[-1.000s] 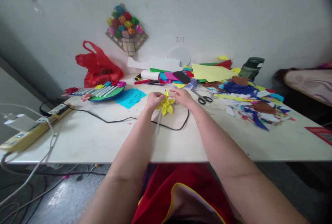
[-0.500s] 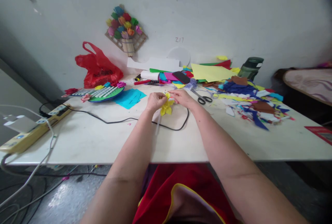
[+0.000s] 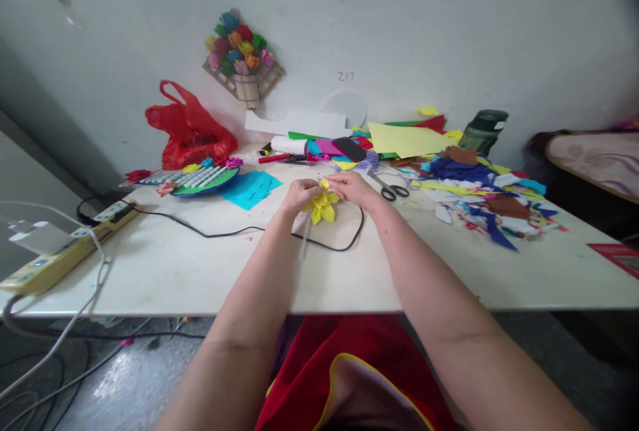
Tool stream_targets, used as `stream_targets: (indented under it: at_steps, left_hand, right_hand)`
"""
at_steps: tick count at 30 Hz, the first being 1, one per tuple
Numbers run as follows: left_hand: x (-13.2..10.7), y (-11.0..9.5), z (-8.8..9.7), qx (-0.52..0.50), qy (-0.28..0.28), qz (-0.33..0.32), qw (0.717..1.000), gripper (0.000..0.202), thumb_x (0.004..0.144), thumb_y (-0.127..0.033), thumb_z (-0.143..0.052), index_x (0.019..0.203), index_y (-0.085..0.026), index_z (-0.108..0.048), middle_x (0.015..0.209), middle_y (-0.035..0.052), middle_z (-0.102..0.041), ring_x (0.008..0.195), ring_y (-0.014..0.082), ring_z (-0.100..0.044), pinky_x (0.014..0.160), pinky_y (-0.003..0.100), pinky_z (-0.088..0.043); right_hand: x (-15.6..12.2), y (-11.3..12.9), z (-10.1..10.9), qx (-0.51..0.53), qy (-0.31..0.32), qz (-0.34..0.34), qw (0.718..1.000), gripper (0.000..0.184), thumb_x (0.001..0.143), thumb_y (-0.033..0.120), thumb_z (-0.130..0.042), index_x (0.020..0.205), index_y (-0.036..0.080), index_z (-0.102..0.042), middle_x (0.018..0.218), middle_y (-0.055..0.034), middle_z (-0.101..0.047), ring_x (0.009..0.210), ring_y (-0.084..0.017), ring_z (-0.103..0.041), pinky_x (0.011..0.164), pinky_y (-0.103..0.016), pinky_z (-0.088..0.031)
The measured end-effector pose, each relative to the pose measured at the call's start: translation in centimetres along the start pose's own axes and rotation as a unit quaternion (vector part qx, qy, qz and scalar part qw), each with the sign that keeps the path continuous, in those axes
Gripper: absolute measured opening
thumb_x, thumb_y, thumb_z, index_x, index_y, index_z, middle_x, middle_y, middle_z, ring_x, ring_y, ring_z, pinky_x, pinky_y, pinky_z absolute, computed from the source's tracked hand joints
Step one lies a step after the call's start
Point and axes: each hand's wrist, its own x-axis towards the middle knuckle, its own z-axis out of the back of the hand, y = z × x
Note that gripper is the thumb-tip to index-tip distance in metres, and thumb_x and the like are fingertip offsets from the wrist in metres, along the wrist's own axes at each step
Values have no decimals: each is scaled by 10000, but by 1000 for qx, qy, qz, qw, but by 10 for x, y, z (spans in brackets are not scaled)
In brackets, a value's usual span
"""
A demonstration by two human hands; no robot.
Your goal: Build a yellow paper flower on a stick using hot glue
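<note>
A yellow paper flower with pointed petals sits between my two hands, just above the white table. My left hand pinches it from the left side, thumb and fingers together. On the other side, my right hand has its fingertips closed at the flower's upper edge. A pale translucent stick slants down below the left hand; where its upper end goes is hidden. The black cable loops on the table beneath the flower.
Black-handled scissors lie right of my right hand, before a heap of paper scraps. Blue paper sheets and a green board with white rolls are at left. Behind stand a red bag and a dark bottle. A power strip lies far left.
The yellow flower has turned and shifted slightly right, so more of its petals face me. Both hands remain at it, with small finger movements.
</note>
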Motion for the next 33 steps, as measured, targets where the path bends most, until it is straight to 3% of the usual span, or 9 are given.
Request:
stream_targets:
  at_steps: [8, 12, 16, 23, 33]
  left_hand:
    - [1, 7, -3, -152, 45, 50, 986, 277, 596, -395, -682, 694, -152, -593, 560, -18, -523, 511, 108, -485, 521, 238, -364]
    - [2, 6, -3, -185, 45, 61, 980, 256, 585, -355, -688, 696, -162, -564, 554, -22, -522, 501, 108, -497, 512, 235, -376]
    - [3, 4, -3, -201, 40, 61, 977, 266, 570, -336, -695, 720, -158, -567, 580, -12, -556, 520, 116, -525, 533, 241, -405]
    - [4, 6, 0, -218, 34, 59, 973, 271, 563, -312, -715, 738, -153, -581, 586, -10, -572, 518, 113, -533, 528, 233, -403]
    - [3, 7, 1, -221, 55, 74, 971, 219, 577, -292, -685, 720, -140, -618, 570, 2, -586, 514, 125, -544, 543, 251, -428]
  right_hand:
    - [0, 2, -1, 39, 2, -3, 999, 363, 717, 335, -655, 1006, 134, -743, 517, 63, -448, 470, -56, -329, 495, -225, -353]
    - [-1, 3, -2, 57, -3, 4, 998, 309, 705, 292, -661, 965, 157, -759, 653, 7, -616, 543, -70, -460, 552, -229, -443]
    - [-1, 3, -4, 51, -4, 26, 998, 269, 732, 268, -646, 966, 204, -763, 899, -40, -723, 767, -129, -612, 692, -272, -522]
    - [1, -2, -2, -4, -11, 61, 998, 301, 779, 250, -614, 1054, 225, -734, 1091, -54, -724, 984, -196, -658, 869, -378, -533]
    - [7, -10, -2, -109, -19, 101, 989, 266, 815, 208, -601, 1032, 276, -738, 1095, -24, -724, 1074, -203, -655, 979, -391, -485]
